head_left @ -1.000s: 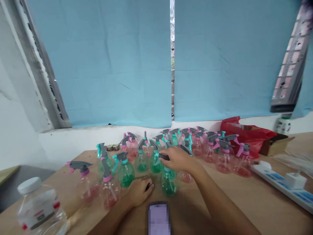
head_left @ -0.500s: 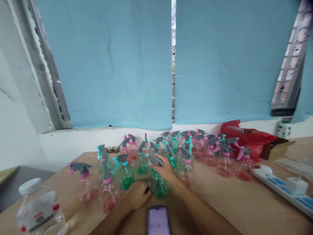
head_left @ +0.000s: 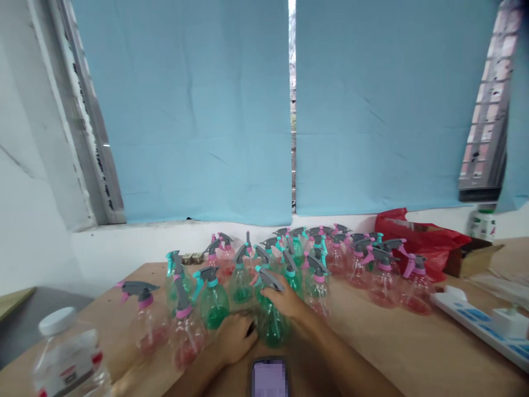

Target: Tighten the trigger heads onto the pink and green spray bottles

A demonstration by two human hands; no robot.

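Observation:
My right hand [head_left: 285, 298] is closed around the neck of a green spray bottle [head_left: 273, 328], just under its grey and teal spray head. The bottle stands on the table in front of me, leaning slightly. Left of its base, my left hand [head_left: 237, 336] rests on the table with curled fingers; a dark spot shows at its thumb side, and its inside is hidden. Close by on the left are another green spray bottle [head_left: 215, 306] and a pink spray bottle [head_left: 187, 336]. A pink spray bottle [head_left: 318, 292] stands just behind my right hand.
Several more pink and green spray bottles crowd the back of the wooden table [head_left: 351, 342]. A phone [head_left: 269, 380] lies at the near edge, a clear water bottle [head_left: 68, 358] at left. To the right are a power strip [head_left: 475, 325], a red plastic bag [head_left: 417, 240] and a cardboard box [head_left: 475, 256].
The spray head in my right hand has tipped a little, its rear end lower to the right. My left hand stays by the bottle's base. The whole view has shifted slightly.

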